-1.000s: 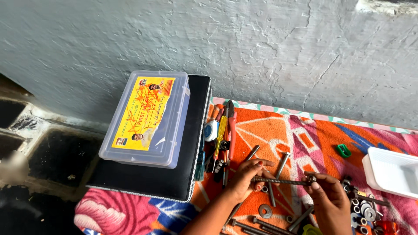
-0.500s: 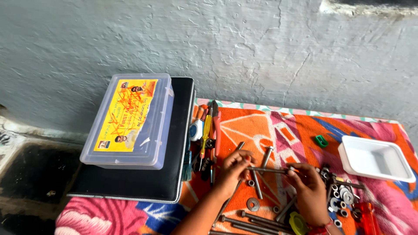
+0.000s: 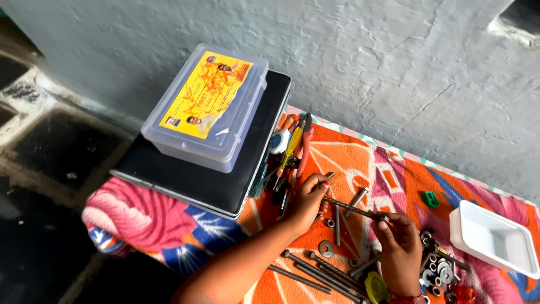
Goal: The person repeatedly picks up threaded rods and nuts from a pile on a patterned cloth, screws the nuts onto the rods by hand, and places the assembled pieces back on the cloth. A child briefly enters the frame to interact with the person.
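Both of my hands hold one long metal bolt (image 3: 351, 208) level above a bright patterned cloth (image 3: 394, 180). My left hand (image 3: 308, 200) grips its left end. The fingers of my right hand (image 3: 400, 247) pinch its right end, where a small nut seems to sit. Under the bolt lie loose bolts (image 3: 337, 217), a washer (image 3: 325, 247) and several long rods (image 3: 315, 270). A pile of nuts and washers (image 3: 437, 270) lies just right of my right hand.
A clear plastic box with a yellow label (image 3: 205, 107) rests on a black flat case (image 3: 202, 174) at the left. Screwdrivers and pliers (image 3: 292, 149) lie beside the case. A white tray (image 3: 492, 236) and a small green piece (image 3: 431, 198) sit at the right. A grey wall stands behind.
The view has shifted and come nearer. Both hands keep the long bolt between them, now tilted slightly down to the right.
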